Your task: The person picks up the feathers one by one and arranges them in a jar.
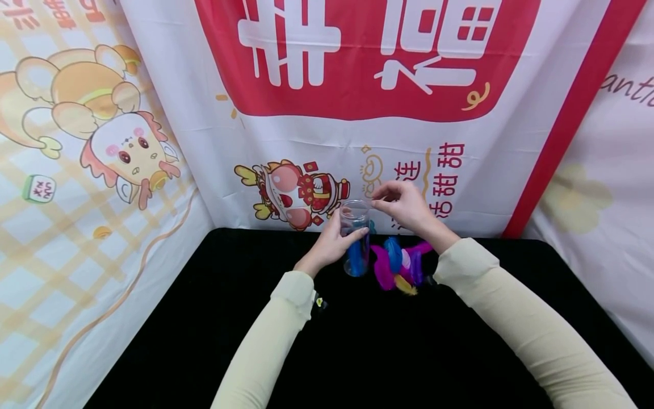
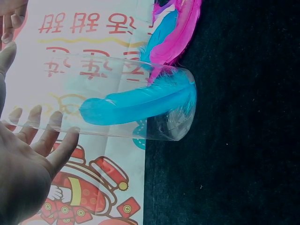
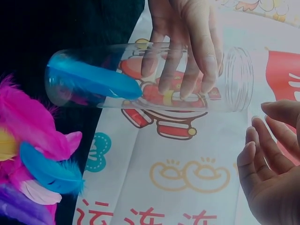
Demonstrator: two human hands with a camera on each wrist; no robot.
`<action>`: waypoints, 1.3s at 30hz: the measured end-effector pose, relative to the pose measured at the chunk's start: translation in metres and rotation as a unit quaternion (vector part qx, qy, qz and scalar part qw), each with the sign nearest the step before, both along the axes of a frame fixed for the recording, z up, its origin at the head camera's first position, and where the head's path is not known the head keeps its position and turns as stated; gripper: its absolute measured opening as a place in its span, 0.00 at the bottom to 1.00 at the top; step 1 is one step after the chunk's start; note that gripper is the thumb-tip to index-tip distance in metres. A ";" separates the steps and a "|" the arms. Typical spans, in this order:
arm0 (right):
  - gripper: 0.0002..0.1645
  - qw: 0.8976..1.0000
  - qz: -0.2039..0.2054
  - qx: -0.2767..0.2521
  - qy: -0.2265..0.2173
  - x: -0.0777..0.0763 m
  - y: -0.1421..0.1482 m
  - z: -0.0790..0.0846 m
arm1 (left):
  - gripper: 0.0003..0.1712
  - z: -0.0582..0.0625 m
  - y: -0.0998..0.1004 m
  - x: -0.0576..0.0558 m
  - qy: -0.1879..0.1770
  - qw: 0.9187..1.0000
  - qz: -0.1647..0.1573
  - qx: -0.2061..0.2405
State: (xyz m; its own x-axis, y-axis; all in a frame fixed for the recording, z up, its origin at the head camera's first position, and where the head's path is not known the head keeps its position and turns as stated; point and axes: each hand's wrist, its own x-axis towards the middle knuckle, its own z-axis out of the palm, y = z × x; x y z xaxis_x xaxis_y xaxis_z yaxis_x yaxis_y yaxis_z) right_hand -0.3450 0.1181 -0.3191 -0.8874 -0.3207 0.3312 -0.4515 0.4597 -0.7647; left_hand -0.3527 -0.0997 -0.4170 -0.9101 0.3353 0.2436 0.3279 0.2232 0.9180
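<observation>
Left hand point(image 1: 329, 241) holds one clear jar point(image 1: 361, 250); right hand point(image 1: 409, 207) at its mouth

Nearest, two pale sleeves point(image 1: 265, 341) cross the black surface point(image 1: 357, 352); near its far edge, just right of the jar, lies one feather pile point(image 1: 395, 264); its feathers overlap, so I cannot give their number, though magenta, blue, purple, pale pink and yellow show; the jar stands roughly upright by the far edge, one blue feather point(image 3: 93, 79) visible inside; whether its base touches the surface I cannot tell.

The left hand's thumb and fingers wrap the jar's body; the right hand's thumb and fingertips are apart, nothing visible between them, just beside the rim; the jar is probably light, stiff and slippery, best held round its middle; feathers should be weightless, soft and easily crushed, best pinched at the quill; farthest hangs a printed cloth backdrop point(image 1: 317, 136).
</observation>
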 end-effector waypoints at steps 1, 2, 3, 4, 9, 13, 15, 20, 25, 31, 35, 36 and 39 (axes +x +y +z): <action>0.12 1.000 0.000 -0.001 -0.001 0.000 0.001 0.000 | 0.42 0.000 0.000 0.000 -0.002 1.000 0.000 0.001; 0.12 1.000 -0.001 -0.001 -0.001 0.000 0.002 0.000 | 0.42 0.000 0.000 0.000 -0.004 1.000 0.000 0.002; 0.12 1.000 -0.003 0.000 0.000 0.000 0.002 0.000 | 0.42 0.000 0.000 0.000 -0.004 1.000 0.002 0.001; 0.11 1.000 -0.003 0.000 0.001 0.001 0.003 0.000 | 0.42 0.000 0.000 0.000 -0.004 1.000 0.003 -0.001; 0.08 1.000 -0.005 -0.003 0.003 0.002 0.006 -0.001 | 0.41 0.001 0.000 0.000 -0.002 1.000 0.010 -0.006; 0.08 1.000 -0.015 0.003 0.006 0.003 0.009 -0.003 | 0.42 0.001 0.000 0.001 -0.001 1.000 0.015 -0.014; 0.08 1.000 -0.021 0.008 0.006 0.003 0.011 -0.003 | 0.42 0.002 0.000 0.002 0.000 1.000 0.017 -0.018; 0.10 1.000 -0.024 0.008 -0.001 0.004 0.016 -0.006 | 0.42 0.002 -0.001 0.002 -0.005 1.000 0.018 -0.020; 0.10 1.000 -0.019 0.005 -0.011 0.003 0.020 -0.009 | 0.41 0.001 -0.002 0.002 -0.004 1.000 0.018 -0.018; 0.11 0.999 -0.032 0.013 -0.016 0.003 0.026 -0.014 | 0.41 0.001 0.000 0.003 -0.001 1.000 0.022 -0.019; 0.10 0.999 -0.040 0.016 -0.021 0.003 0.030 -0.016 | 0.42 0.002 0.000 0.003 -0.011 1.000 0.017 -0.019; 0.10 0.999 -0.041 0.016 -0.021 0.003 0.031 -0.017 | 0.42 0.002 0.000 0.003 -0.015 1.000 0.015 -0.020; 0.11 0.999 -0.044 0.018 -0.021 0.003 0.034 -0.018 | 0.42 0.003 -0.001 0.003 -0.029 0.999 0.013 -0.026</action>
State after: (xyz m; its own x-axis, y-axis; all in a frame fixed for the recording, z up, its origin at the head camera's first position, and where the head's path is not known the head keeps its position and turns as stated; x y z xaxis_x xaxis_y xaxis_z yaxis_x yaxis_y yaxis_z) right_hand -0.3416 0.1521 -0.3374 -0.9255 -0.2519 0.2830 -0.3763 0.5246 -0.7637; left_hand -0.3496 -0.1007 -0.4140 -0.9311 0.3212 0.1730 0.2676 0.2788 0.9223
